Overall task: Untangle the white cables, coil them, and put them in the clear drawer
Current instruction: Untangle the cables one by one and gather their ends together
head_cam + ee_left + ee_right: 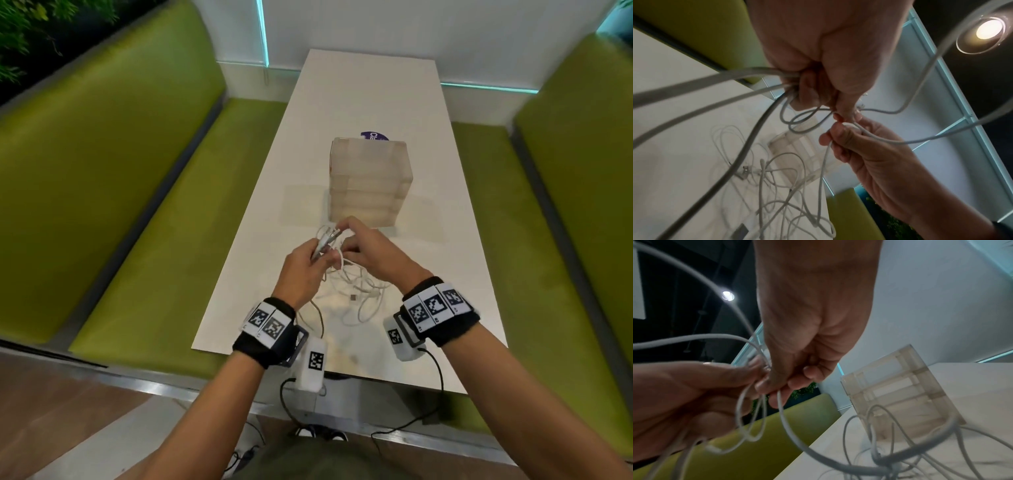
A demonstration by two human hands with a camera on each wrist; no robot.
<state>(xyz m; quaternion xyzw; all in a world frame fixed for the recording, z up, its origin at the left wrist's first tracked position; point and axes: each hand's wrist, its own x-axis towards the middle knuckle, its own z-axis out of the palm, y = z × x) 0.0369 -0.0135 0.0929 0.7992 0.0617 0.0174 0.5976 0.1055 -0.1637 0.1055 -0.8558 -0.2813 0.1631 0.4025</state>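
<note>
Your left hand (pixel 301 270) grips a bundle of white cables (pixel 356 294) at frame centre, while your right hand (pixel 371 253) has its fingers (pixel 764 384) pinching one strand. The rest lies knotted on the counter (pixel 376 102), before the clear drawer (pixel 370 181). Pull hard and the loops likely cinch tighter.

My left hand (pixel 301 270) is raised above the table with its fingers curled tight round a bundle of white cables (pixel 748 84), thumb pressed over the top and the back of the hand turned up toward me. My right hand (pixel 370 250) sits just beside it, fingertips almost meeting the left's, the thumb and first fingers (pixel 777 382) pinching a single strand while the other fingers curl loosely below. Both forearms reach forward, drawing together toward the hands, each wrist wrapped in a black band.
</note>
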